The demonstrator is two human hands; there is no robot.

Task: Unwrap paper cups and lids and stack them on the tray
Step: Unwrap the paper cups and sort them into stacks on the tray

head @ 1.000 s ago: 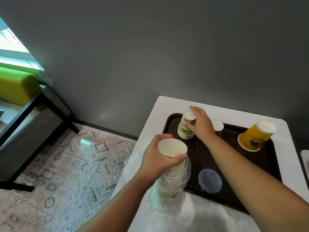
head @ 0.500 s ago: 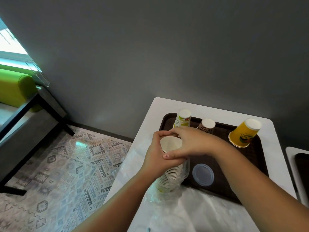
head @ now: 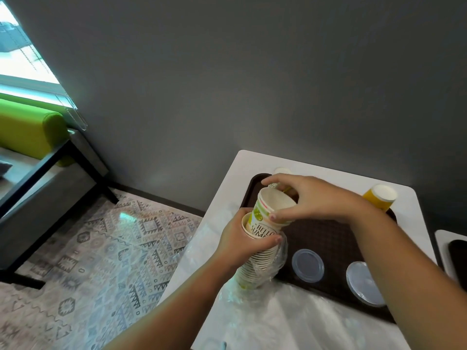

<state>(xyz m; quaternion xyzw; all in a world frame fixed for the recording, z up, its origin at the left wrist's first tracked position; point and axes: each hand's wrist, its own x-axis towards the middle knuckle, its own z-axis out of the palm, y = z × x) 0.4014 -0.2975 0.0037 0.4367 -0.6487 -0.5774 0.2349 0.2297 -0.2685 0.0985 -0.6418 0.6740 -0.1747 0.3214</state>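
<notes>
Gripping the cup stack (head: 255, 266), left hand (head: 240, 245); right hand (head: 313, 200) fingers clamp cup (head: 267, 218) reading "HELLO SUMMER".

Two hands in view — left hand (head: 236, 245), right hand (head: 312, 200).

One brown tray (head: 328, 238) on the one white desk (head: 255, 162); edge of a second desk (head: 446, 248) at far right carrying one dark object (head: 458, 251), kind unclear.

Lids on the tray: two — one clear lid (head: 307, 265), one larger lid (head: 364, 282).

Cups: one nested stack in wrapper (head: 257, 267), number of cups in it not countable; one single printed cup (head: 271, 213) partly lifted out of it. One upturned yellow cup stack (head: 380, 198). One white cup bottom (head: 282, 171) peeks behind the right hand; the rest is hidden.

One sheet of loose clear plastic (head: 290, 314) on the desk.
</notes>
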